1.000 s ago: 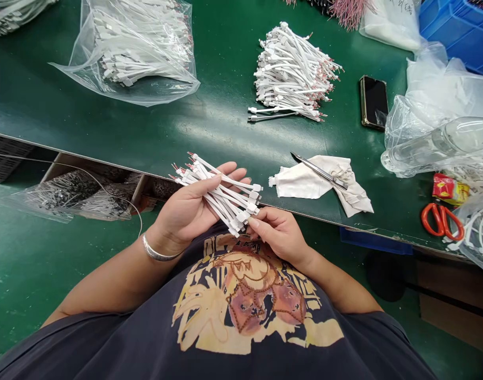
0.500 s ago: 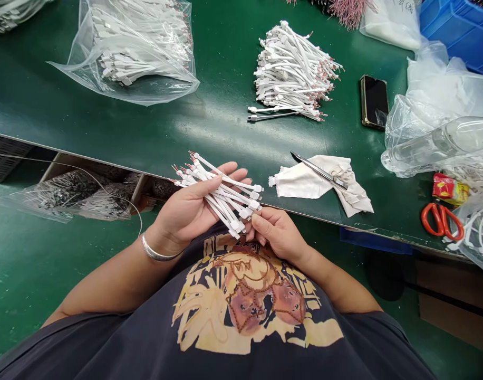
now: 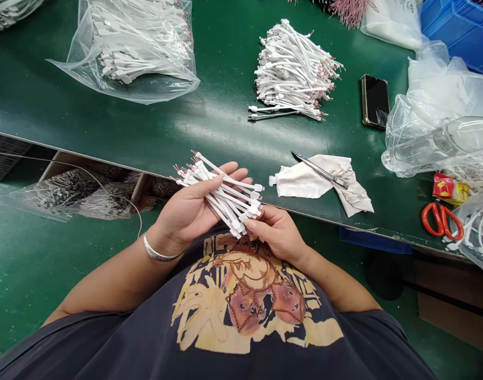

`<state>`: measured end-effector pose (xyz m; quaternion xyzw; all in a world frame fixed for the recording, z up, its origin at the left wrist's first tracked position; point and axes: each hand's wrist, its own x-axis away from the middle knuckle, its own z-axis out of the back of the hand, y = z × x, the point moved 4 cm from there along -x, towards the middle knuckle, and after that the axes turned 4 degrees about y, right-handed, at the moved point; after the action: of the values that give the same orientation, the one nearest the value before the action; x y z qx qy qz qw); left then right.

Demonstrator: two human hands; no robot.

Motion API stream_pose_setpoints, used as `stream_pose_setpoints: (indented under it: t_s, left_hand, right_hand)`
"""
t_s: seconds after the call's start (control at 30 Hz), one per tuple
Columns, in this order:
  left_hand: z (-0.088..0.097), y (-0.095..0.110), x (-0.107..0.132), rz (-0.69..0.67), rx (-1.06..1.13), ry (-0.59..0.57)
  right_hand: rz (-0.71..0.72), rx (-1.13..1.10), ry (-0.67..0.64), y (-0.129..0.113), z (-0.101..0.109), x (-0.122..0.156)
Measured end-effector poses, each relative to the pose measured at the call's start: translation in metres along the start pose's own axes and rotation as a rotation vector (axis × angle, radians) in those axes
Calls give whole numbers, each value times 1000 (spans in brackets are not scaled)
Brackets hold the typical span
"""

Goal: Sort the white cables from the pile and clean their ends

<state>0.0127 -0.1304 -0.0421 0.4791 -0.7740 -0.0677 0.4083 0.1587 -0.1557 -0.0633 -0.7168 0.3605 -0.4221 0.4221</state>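
My left hand [image 3: 188,214], with a metal bangle [image 3: 157,254] at the wrist, cradles a bundle of short white cables [image 3: 221,195] with small connectors and red-tipped wire ends. Its thumb lies across the top of the bundle. My right hand [image 3: 277,235] pinches the bundle's connector end between thumb and fingers. Both hands are just over the front edge of the green workbench [image 3: 146,171]. A loose pile of similar cables [image 3: 292,74] lies on the bench ahead of them.
A plastic bag of white cables [image 3: 138,53] lies at back left. To the right are a cloth [image 3: 316,187] under a metal blade tool [image 3: 319,171], a phone [image 3: 375,100], a plastic bottle [image 3: 443,145], orange scissors [image 3: 441,221] and a blue crate [image 3: 459,26].
My right hand's fingertips have shifted slightly along the bundle's connector end. The cables have resettled a little in my left hand.
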Motion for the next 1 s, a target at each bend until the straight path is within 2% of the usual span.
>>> stream_pose_setpoints:
  t_s: [0.27, 0.33, 0.43, 0.5, 0.67, 1.0]
  left_hand:
    - [1, 1, -1, 0, 11, 2]
    - [1, 2, -1, -4, 11, 6]
    - [2, 3, -1, -18, 9, 1]
    - [2, 4, -2, -25, 8, 1]
    - [3, 3, -2, -25, -8, 28]
    - [1, 4, -1, -16, -1, 32]
  right_hand:
    - [-32, -10, 140, 6, 7, 0]
    - [-44, -15, 111, 4, 6, 0]
    - [-105, 29, -54, 3, -1, 1]
    - [-145, 68, -115, 3, -3, 3]
    - [-123, 117, -67, 4, 1, 5]
    - [-99, 68, -39, 6, 3, 4]
